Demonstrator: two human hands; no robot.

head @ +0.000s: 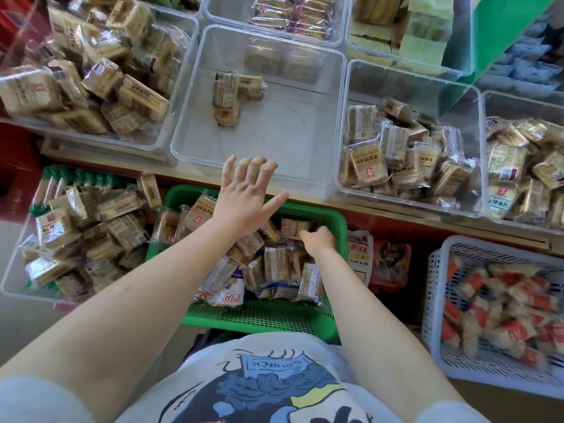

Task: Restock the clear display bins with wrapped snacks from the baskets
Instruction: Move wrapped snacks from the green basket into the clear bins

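A green basket (pixel 262 315) below me holds several wrapped brown snacks. My right hand (pixel 317 239) is down in it, fingers closed on a tan wrapped snack (pixel 291 228) at the far side. My left hand (pixel 247 193) hovers open, fingers spread, over the near rim of a nearly bare clear bin (pixel 189 148). Three wrapped snacks (pixel 227 96) lie at the back of that bin.
Clear bins (pixel 348 166) full of similar snacks flank it left and right, with more bins behind. A clear tub (pixel 12 285) of snacks sits lower left. A white basket (pixel 433 331) of orange-wrapped snacks stands lower right. Red packets (pixel 390 264) lie between baskets.
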